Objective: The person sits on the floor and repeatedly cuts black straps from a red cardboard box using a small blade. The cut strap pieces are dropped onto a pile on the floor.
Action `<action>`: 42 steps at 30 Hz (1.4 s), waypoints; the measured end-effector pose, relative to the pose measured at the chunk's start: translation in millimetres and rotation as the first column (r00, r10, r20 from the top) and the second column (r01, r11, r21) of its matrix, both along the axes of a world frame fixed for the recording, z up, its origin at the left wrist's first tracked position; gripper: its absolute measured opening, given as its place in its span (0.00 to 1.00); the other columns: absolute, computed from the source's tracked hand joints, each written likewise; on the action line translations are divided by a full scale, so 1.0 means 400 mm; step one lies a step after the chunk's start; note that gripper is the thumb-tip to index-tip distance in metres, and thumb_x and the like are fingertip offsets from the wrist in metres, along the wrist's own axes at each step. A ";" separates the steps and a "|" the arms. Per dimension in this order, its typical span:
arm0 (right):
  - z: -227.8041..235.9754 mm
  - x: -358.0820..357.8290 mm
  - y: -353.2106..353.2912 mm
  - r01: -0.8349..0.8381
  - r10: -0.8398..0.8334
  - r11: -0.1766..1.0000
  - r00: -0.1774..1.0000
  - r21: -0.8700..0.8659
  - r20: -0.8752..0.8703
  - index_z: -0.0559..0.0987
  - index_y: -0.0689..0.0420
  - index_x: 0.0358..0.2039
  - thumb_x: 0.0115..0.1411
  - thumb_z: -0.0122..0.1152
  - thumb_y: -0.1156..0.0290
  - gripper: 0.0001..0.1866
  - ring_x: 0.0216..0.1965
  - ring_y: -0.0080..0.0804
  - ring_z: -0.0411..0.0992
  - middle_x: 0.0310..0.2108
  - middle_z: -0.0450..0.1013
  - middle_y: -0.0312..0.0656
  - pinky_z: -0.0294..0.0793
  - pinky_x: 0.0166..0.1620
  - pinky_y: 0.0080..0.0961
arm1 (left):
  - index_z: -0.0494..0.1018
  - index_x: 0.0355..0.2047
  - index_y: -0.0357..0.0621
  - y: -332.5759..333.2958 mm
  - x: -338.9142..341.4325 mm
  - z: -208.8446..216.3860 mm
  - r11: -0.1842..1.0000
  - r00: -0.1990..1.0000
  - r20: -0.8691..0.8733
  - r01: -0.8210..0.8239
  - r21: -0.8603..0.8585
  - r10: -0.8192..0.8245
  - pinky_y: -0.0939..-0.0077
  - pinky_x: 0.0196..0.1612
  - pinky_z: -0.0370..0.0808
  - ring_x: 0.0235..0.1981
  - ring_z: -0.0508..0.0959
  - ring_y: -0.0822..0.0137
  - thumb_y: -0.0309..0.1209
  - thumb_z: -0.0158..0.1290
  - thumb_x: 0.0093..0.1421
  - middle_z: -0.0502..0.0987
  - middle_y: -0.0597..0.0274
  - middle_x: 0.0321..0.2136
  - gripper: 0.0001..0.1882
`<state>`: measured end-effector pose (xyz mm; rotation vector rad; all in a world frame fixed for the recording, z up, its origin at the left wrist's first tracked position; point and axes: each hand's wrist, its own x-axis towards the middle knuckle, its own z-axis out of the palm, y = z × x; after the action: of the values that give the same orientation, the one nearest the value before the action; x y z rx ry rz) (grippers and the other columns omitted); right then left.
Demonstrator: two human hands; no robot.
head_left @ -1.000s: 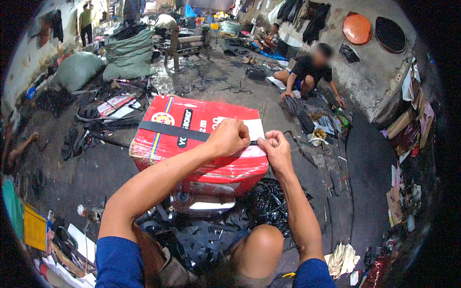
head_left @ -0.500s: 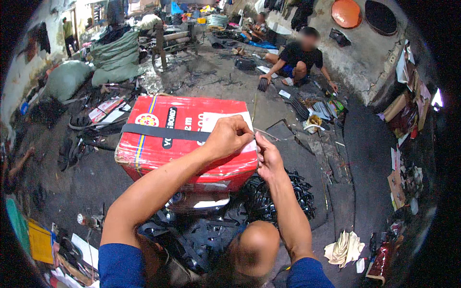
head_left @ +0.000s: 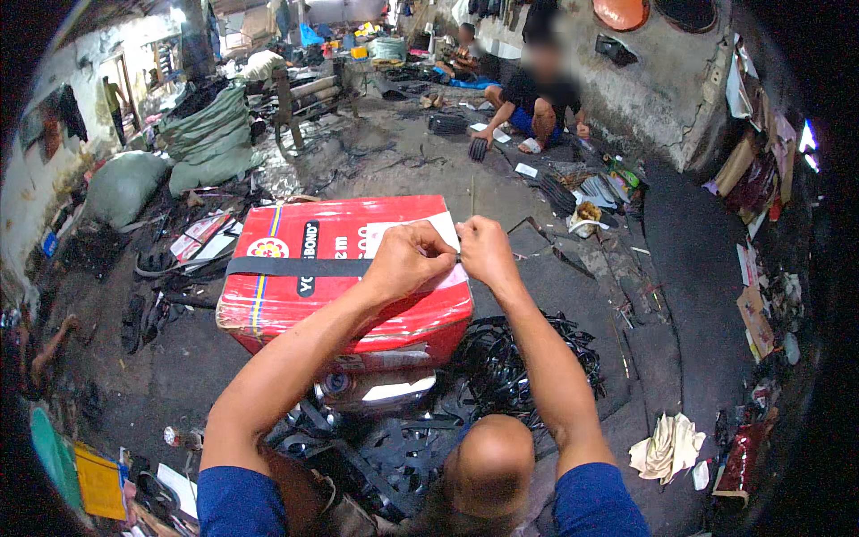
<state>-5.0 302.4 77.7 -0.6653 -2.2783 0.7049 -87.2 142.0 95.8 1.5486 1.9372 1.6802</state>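
red box (head_left: 340, 295); both hands (head_left: 447, 255) pinching, seemingly, its black strap (head_left: 295, 267).

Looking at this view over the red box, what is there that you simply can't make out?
- Head view: what the left hand and right hand pinch between them; the fingers cover it.
- The black strap across the red box: its near end vanishes under the left hand.
- The box's underside and what it rests on, hidden by the box.
- The crouching person at the back: blurred, handwork too small.
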 end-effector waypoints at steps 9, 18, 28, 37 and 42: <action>-0.497 0.053 0.054 0.041 -0.092 0.945 0.986 -0.325 -0.141 0.82 0.64 0.30 0.64 0.61 0.63 0.15 0.30 0.45 0.78 0.30 0.80 0.55 0.74 0.37 0.41 | 0.83 0.29 0.36 0.013 0.000 -0.004 1.000 0.997 -0.072 0.021 -0.003 -0.021 0.78 0.33 0.77 0.29 0.79 0.75 0.25 0.63 0.55 0.81 0.61 0.28 0.04; -0.876 0.181 0.048 0.295 -0.257 0.902 0.953 -0.314 0.159 0.81 0.66 0.26 0.60 0.62 0.62 0.16 0.33 0.58 0.77 0.28 0.78 0.60 0.74 0.39 0.47 | 0.84 0.30 0.38 0.016 -0.003 -0.002 0.999 1.000 -0.018 0.018 -0.047 -0.019 0.81 0.31 0.75 0.30 0.78 0.77 0.24 0.64 0.55 0.81 0.63 0.29 0.03; -0.999 0.292 0.083 0.465 -0.365 0.847 0.862 -0.260 0.351 0.79 0.67 0.29 0.59 0.58 0.70 0.11 0.38 0.63 0.79 0.30 0.78 0.62 0.77 0.45 0.54 | 0.83 0.30 0.38 0.028 0.001 0.000 0.998 0.997 -0.053 0.052 -0.026 -0.053 0.83 0.31 0.75 0.31 0.78 0.77 0.22 0.63 0.56 0.80 0.64 0.30 0.02; -1.102 0.306 0.104 0.365 -0.294 0.928 0.843 -0.077 0.451 0.78 0.56 0.27 0.60 0.54 0.66 0.09 0.30 0.48 0.77 0.27 0.76 0.47 0.78 0.35 0.46 | 0.85 0.36 0.40 -0.012 -0.025 0.004 0.995 0.924 -0.374 0.097 0.027 -0.080 0.74 0.36 0.77 0.33 0.82 0.69 0.21 0.62 0.56 0.83 0.59 0.32 0.07; -1.204 0.365 0.190 0.287 -0.320 0.947 0.793 0.147 0.518 0.80 0.53 0.28 0.61 0.55 0.65 0.09 0.29 0.43 0.77 0.26 0.76 0.43 0.80 0.32 0.41 | 0.85 0.36 0.41 -0.001 -0.029 -0.013 0.989 0.880 -0.468 0.128 0.069 -0.081 0.73 0.37 0.79 0.34 0.83 0.66 0.24 0.62 0.59 0.83 0.57 0.33 0.05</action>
<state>141.0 378.6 -403.9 -1.3016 -2.5795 0.3078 -98.8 141.7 90.8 2.2207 1.9417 1.4762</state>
